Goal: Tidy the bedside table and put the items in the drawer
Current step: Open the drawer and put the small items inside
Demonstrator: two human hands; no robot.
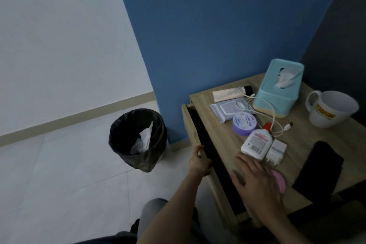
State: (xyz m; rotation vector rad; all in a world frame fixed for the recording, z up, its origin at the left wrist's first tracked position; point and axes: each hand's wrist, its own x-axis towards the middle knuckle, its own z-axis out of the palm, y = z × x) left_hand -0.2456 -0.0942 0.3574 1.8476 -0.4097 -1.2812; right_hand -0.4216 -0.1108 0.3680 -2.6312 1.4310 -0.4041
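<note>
My left hand (198, 161) sits at lower centre of the frame, arm reaching up from the bottom edge, fingers curled over the top edge of the drawer (204, 134) front and gripping it. The drawer stands pulled out from the bedside table (309, 136), its inside dark.

My right hand (255, 182) lies palm down at lower right, fingers spread and fairly straight, covering most of a pink object (280, 183) near the table's front edge; it grips nothing that I can see.

Just above its fingertips a white bottle (256, 142) with a red cap lies flat, its label too blurred to read, touching a white charger plug (276, 151). Higher up, the purple jar (244, 124) reads "MOIST HYA". At the right edge of the frame, the white mug (330, 109) carries a yellow label that looks like "JOTUN". The print on the pale tube (229, 93) is unreadable.
</note>
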